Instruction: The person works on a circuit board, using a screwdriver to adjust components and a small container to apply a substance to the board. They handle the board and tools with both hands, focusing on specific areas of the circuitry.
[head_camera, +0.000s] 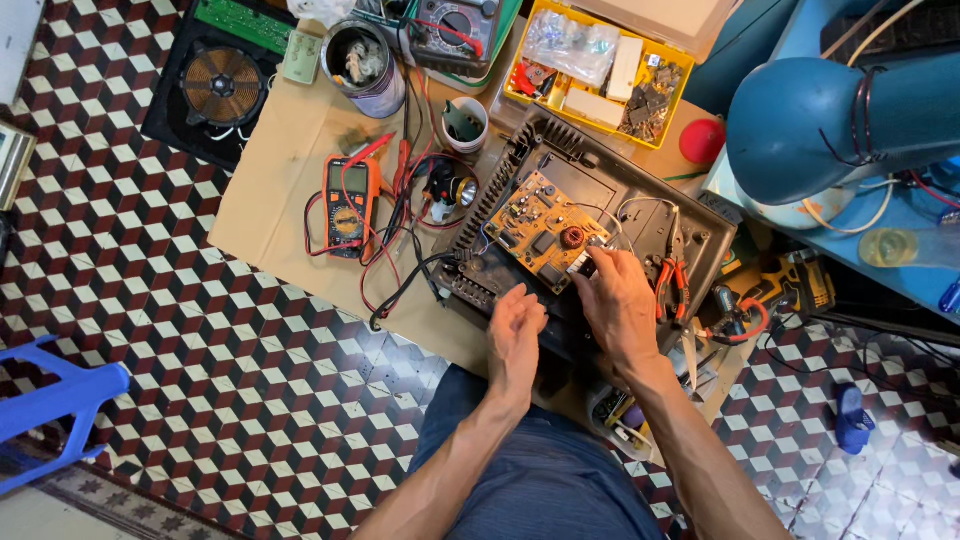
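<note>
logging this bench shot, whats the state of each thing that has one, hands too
black appliance casing: opened, insides exposed
circuit board: tilted up in the casing, wires attached
left hand: open, fingers at the casing's near edge
right hand: fingertips on the board's corner, grip unclear
yellow parts box: lid open
orange multimeter: lying flat, leads plugged in
red-handled pliers: lying in the casing, not held

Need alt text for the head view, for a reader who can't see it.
Two bare hands work at a yellow circuit board in an open dark appliance casing: right hand on the board's corner, left hand at the casing's near edge. An orange multimeter lies left.
</note>
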